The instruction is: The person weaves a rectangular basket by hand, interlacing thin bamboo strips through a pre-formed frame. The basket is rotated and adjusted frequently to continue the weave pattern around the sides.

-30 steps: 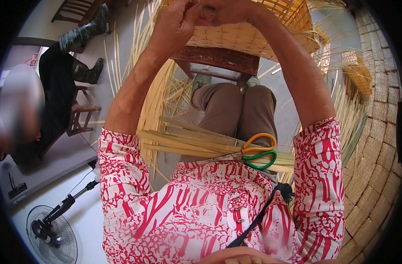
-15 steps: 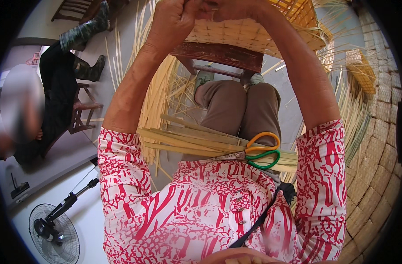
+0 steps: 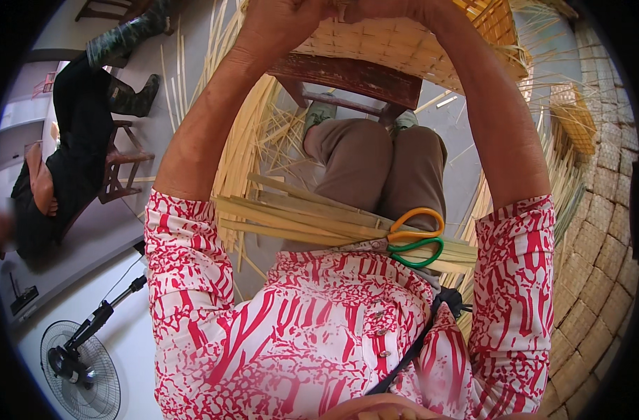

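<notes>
A woven bamboo basket (image 3: 396, 43) rests tilted on a dark red wooden stool (image 3: 354, 80) before my knees. At its near edge, my left hand (image 3: 289, 22) and my right hand (image 3: 389, 8) meet, fingers curled in and close together. The top of the picture cuts off both hands, so what they pinch is hidden. Across my lap lies a bundle of flat bamboo strips (image 3: 305, 218), and scissors with one orange and one green handle loop (image 3: 419, 245) lie on it.
More long strips (image 3: 246, 154) are spread on the floor to the left. On the right are a small woven basket (image 3: 572, 119) and stacked woven pieces (image 3: 599, 252). A seated person in dark clothes (image 3: 81, 147) and a standing fan (image 3: 81, 367) are at left.
My hands have shifted slightly and remain together at the basket's edge. The basket appears slightly lower. The whole view has moved a little, and the seated person's arm shows more plainly.
</notes>
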